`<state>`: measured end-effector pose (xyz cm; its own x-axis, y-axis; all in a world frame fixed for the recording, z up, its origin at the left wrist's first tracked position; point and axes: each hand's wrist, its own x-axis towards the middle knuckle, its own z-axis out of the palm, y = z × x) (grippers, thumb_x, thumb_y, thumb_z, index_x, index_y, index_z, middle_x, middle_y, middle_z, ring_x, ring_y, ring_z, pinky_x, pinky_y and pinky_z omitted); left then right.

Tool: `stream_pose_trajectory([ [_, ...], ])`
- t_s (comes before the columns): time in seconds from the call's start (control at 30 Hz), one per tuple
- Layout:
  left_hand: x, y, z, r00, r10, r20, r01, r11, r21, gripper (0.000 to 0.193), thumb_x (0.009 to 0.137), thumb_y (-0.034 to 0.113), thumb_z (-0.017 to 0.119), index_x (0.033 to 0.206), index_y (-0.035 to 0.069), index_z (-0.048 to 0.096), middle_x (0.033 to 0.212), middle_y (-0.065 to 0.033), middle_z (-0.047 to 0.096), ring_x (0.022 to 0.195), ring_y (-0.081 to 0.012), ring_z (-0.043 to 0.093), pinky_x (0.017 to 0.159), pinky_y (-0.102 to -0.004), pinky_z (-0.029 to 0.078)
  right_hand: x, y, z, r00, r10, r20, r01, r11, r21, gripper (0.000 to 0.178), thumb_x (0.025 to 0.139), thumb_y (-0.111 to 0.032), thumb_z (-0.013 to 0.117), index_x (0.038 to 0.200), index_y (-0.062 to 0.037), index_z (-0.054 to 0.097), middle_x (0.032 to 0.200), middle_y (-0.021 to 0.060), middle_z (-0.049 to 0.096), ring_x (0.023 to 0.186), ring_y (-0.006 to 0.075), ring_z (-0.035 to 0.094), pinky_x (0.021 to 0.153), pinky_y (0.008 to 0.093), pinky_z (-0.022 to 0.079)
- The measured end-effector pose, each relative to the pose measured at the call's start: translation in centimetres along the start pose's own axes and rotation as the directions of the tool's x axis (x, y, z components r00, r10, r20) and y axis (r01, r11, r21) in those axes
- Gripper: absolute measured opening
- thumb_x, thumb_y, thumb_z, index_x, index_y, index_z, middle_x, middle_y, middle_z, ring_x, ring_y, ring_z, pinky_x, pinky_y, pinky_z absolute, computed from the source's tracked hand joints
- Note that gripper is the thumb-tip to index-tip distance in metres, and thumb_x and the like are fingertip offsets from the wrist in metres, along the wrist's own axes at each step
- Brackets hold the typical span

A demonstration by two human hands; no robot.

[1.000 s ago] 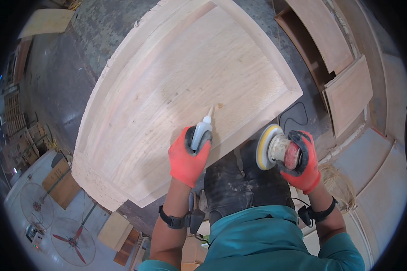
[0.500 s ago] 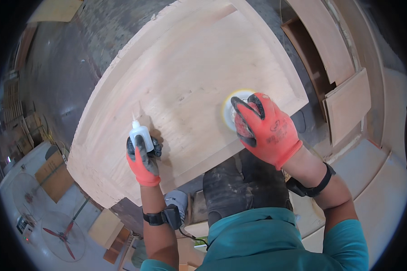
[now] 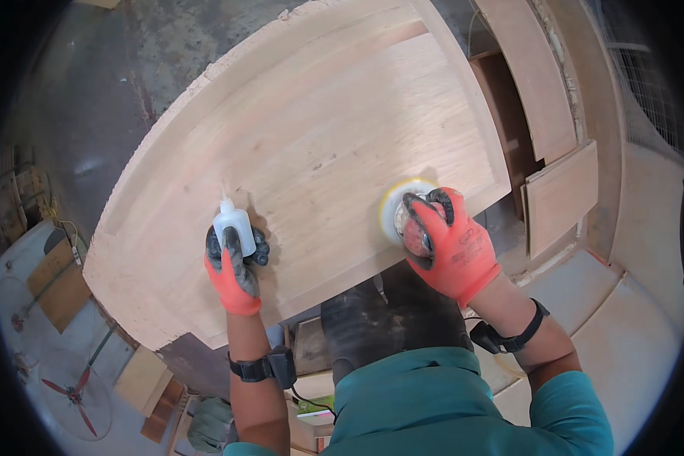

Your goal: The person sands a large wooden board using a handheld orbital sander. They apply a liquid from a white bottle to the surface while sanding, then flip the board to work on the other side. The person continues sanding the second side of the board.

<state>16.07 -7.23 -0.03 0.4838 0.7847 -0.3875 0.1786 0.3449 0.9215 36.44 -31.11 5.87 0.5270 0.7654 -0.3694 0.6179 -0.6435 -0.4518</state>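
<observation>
In front of me lies a large pale wooden panel (image 3: 319, 197) with a raised border and rough, crusted edges. My left hand (image 3: 235, 270), in a red glove with dark fingertips, is closed around a small white squeeze bottle (image 3: 232, 226). The bottle's thin nozzle points away from me, over the left part of the panel. My right hand (image 3: 454, 247), gloved the same way, grips a round power sander (image 3: 416, 232). Its pale, yellow-rimmed disc rests at the panel's right part, close to the near edge. The palm covers much of the sander's body.
Wooden boards (image 3: 562, 196) lean in a stack to the right, beside a long panel (image 3: 536, 83). At the lower left stand a fan (image 3: 74, 395) with red blades and a brown cardboard piece (image 3: 59, 285). Dark floor (image 3: 91, 99) stretches beyond the panel's far left edge.
The view has shifted, so the panel sits lower and further left in it. Both hands keep hold of the bottle and the sander; the sander is slightly nearer the panel's near edge.
</observation>
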Motion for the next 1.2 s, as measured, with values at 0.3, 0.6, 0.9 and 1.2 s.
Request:
stream_pose_trajectory([
  [0.3,0.0,0.2,0.1,0.999,-0.031,0.011,0.031,1.0,0.0,0.036,0.104,0.033,0.053,0.117,0.0,0.056,0.079,-0.0089,0.059,0.06,-0.0142,0.051,0.052,-0.0273,0.04,-0.3,0.2,0.3,0.999,-0.026,-0.031,0.027,1.0,0.009,0.068,0.071,-0.023,0.081,0.135,-0.0221,0.057,0.132,0.0239,0.046,0.101,0.0392,0.066,0.08,0.0438,0.058],
  [0.6,0.0,0.2,-0.1,0.999,-0.019,0.029,0.019,1.0,0.024,0.035,0.104,0.033,0.052,0.117,0.001,0.055,0.081,-0.0098,0.06,0.062,-0.015,0.053,0.052,-0.0275,0.04,1.4,1.7,-0.8,0.99,0.052,-0.13,-0.051,0.999,0.008,0.072,0.074,-0.022,0.08,0.14,-0.0189,0.051,0.135,0.0243,0.045,0.096,0.0413,0.067,0.08,0.0456,0.058],
  [0.9,0.1,-0.1,0.0,0.999,-0.029,0.014,0.029,0.999,-0.017,0.034,0.104,0.033,0.052,0.117,0.001,0.054,0.079,-0.0101,0.059,0.061,-0.0153,0.053,0.052,-0.0273,0.04,0.9,-3.7,2.4,0.998,-0.053,-0.029,0.054,0.998,0.025,0.068,0.072,-0.029,0.081,0.133,-0.0195,0.054,0.133,0.0246,0.05,0.1,0.043,0.066,0.079,0.0483,0.059],
  [1.2,0.0,-0.1,-0.2,0.999,-0.02,0.045,0.021,1.0,-0.014,0.031,0.106,0.03,0.047,0.117,0.002,0.054,0.079,-0.0087,0.058,0.06,-0.0144,0.051,0.052,-0.0266,0.039,4.4,-3.0,1.2,0.991,-0.036,-0.129,0.05,0.993,0.111,0.068,0.075,-0.029,0.078,0.137,-0.0187,0.055,0.13,0.0223,0.05,0.108,0.041,0.062,0.086,0.0462,0.056],
])
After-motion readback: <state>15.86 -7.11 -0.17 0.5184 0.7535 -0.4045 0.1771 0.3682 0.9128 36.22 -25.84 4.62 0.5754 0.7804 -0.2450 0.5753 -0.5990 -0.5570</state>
